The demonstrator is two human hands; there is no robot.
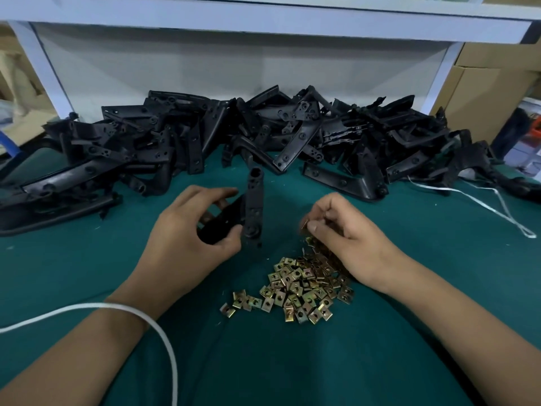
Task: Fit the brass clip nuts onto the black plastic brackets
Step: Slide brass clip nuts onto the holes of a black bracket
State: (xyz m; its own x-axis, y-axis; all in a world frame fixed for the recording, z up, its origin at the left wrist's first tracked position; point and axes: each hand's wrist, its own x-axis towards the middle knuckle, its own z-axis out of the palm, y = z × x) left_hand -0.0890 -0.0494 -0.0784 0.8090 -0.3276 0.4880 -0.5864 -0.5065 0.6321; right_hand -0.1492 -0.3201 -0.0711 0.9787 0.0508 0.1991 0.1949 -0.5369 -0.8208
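Note:
My left hand point(187, 232) grips a black plastic bracket point(254, 206), which stands nearly upright on the green cloth at the centre. My right hand point(342, 230) is just to its right, fingers curled, pinching a brass clip nut point(306, 223) between thumb and fingertips. Below that hand lies a loose heap of brass clip nuts point(295, 288). The nut in my fingers is apart from the bracket.
A long heap of black brackets point(234, 136) runs across the back of the green table cloth point(87, 259). White cord point(164, 341) loops over my left forearm, and another cord point(468, 197) lies at the right. A white shelf frame point(263, 24) stands behind; cardboard boxes point(491, 92) are right.

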